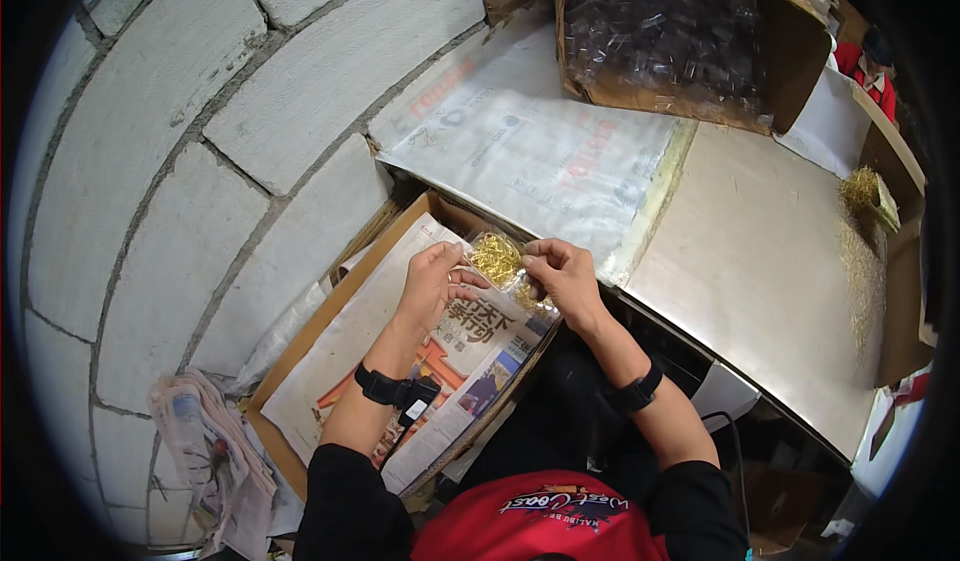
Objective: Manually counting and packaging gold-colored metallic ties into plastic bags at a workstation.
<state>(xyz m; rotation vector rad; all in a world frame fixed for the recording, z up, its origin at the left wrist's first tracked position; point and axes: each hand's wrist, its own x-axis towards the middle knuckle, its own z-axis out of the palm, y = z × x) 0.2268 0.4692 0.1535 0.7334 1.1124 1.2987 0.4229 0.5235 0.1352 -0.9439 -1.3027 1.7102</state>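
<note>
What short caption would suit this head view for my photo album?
Both hands, left hand and right hand, hold a small clear packet of gold pins above a newspaper-lined cardboard box.

I hold a small clear plastic packet (pixel 503 264) filled with thin golden metal pieces. The pieces look like many fine pins or hooks, but they are too small for me to tell the exact kind. They shine yellow-gold through the clear plastic and they sit in a dense bunch, mostly in the upper left part of the packet. The packet is in the air, a little tilted, above the edge of a flat cardboard tray (pixel 300 356) lined with newspaper. Its left end is between the fingers of my left hand (pixel 432 283), and its right end is pinched by my right hand (pixel 562 276).
</note>
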